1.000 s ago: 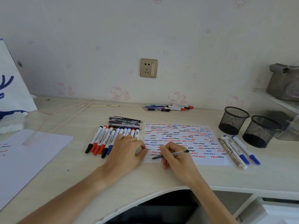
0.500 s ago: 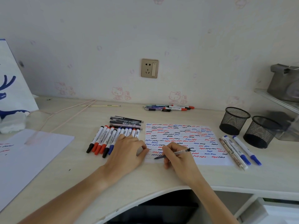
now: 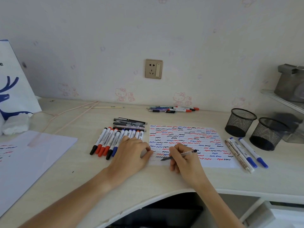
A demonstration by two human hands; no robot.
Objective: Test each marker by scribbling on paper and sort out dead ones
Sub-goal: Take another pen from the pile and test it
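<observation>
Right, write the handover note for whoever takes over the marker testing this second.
Right hand: grips a clear pen, tip on the test sheet near its lower left corner.
Left hand: fingers relaxed, steadying the sheet's left edge, partly over the marker row.
Done: sheet nearly full of red, blue and black squiggles; three pens lie right of it.
Left: finish this scribble, sort the pen; which pile is still untested is unclear. Both mesh cups look empty.

**Hardly any writing legible**

A lone letter "e" shows on the white bag (image 3: 14,83) at the far left. The markers (image 3: 115,140) carry printed labels and barcodes, but they are too small to read.
</observation>
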